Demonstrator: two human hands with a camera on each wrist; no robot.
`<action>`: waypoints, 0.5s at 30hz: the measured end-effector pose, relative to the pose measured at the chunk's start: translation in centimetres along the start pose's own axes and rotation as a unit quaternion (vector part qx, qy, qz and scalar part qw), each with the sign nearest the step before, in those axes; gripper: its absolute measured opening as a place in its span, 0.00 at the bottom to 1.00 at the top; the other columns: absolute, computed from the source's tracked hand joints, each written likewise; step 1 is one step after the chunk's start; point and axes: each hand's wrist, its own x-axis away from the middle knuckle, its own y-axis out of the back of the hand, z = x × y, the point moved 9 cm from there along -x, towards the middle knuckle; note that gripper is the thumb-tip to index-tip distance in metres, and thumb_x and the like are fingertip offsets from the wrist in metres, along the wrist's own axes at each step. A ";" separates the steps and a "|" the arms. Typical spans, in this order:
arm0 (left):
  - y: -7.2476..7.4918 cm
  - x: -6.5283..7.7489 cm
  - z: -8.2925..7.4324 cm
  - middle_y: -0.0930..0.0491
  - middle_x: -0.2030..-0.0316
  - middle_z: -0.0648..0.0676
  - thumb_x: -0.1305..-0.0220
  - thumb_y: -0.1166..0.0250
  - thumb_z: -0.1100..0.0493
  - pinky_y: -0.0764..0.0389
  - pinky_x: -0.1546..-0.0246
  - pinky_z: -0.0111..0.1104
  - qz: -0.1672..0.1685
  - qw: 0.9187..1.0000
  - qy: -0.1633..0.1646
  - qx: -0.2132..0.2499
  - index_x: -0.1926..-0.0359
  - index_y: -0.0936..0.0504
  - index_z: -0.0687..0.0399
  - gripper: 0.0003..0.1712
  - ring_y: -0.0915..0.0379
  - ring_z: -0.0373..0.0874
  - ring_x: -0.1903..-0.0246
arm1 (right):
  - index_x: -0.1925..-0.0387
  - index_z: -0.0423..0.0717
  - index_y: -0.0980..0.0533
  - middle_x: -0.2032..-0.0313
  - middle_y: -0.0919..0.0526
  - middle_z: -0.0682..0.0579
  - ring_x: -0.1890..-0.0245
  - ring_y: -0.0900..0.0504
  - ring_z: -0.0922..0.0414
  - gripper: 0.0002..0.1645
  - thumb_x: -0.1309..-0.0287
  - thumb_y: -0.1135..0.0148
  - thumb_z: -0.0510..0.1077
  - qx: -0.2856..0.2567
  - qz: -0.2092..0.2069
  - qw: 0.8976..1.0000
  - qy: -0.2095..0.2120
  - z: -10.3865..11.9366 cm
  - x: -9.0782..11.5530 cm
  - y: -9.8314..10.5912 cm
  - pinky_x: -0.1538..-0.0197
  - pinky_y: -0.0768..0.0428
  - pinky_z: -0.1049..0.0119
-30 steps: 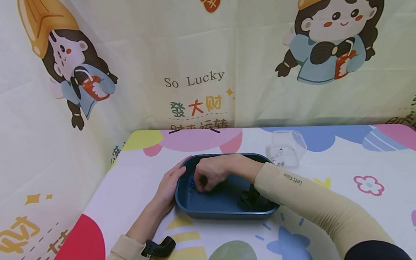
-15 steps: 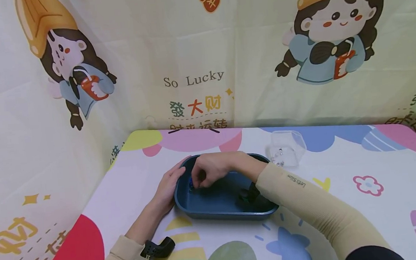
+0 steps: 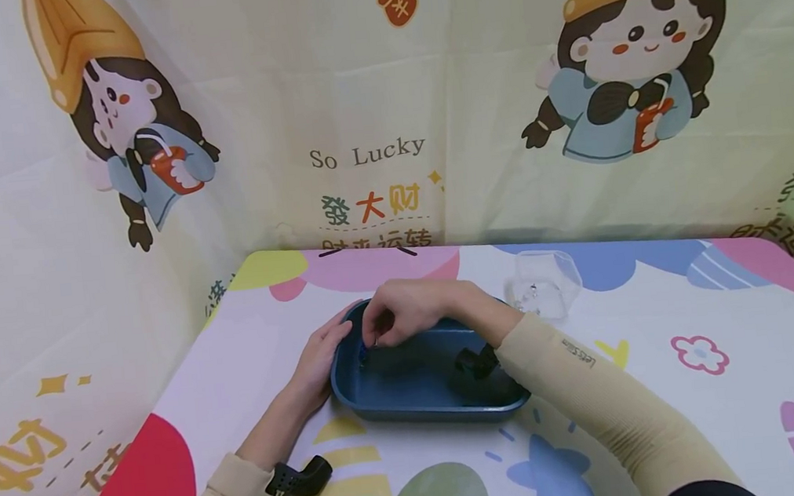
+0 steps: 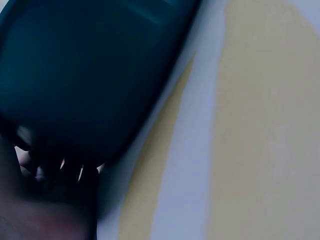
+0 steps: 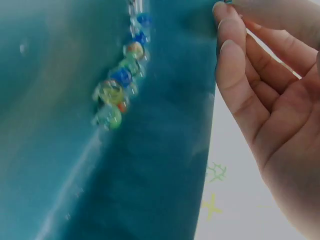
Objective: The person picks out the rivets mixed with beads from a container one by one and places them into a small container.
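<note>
A dark blue oval basin [image 3: 433, 414] stands on the table. My left hand [image 3: 318, 361] holds its left end, fingers against the outer wall and near the rim. In the left wrist view that hand [image 4: 45, 220] is dark and partly cut off. My right hand [image 3: 406, 310] is raised over the basin's left part. Its thumb and fingers pinch a small shiny marble [image 3: 375, 343], mostly covered by the fingertips. Along the basin's inner edge lie several coloured glass marbles [image 5: 120, 77], clearest in the right wrist view. The right hand [image 5: 280, 105] is beside them there.
A clear plastic box [image 3: 546, 290] with several small glassy pieces in it stands behind the basin on the right. The right forearm [image 3: 570, 367] crosses above the basin's right end. A patterned cloth [image 3: 472, 139] hangs at the table's back edge.
My right hand has risen from low inside the basin to about the height of its far rim, and a shiny marble now shows at its fingertips. The left hand keeps its place.
</note>
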 end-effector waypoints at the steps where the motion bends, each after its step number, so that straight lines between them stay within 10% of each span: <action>1: 0.0 0.0 0.0 0.36 0.27 0.55 0.19 0.55 0.54 0.43 0.28 0.44 0.000 1.000 0.000 0.001 0.25 0.34 0.54 0.27 0.46 0.49 0.27 | 0.59 0.43 0.15 0.67 0.17 0.58 0.67 0.21 0.61 0.06 0.37 0.35 0.37 0.001 -0.003 1.000 0.001 0.0 0.1 0.2 0.57 0.18 0.69; 15: -0.1 0.1 0.0 0.34 0.28 0.52 0.19 0.56 0.54 0.43 0.28 0.43 -0.007 1.000 -0.002 -0.006 0.25 0.33 0.50 0.26 0.44 0.47 0.27 | 0.60 0.44 0.15 0.65 0.16 0.57 0.66 0.20 0.61 0.06 0.37 0.35 0.37 0.003 -0.065 0.998 0.002 0.7 3.3 4.4 0.56 0.18 0.66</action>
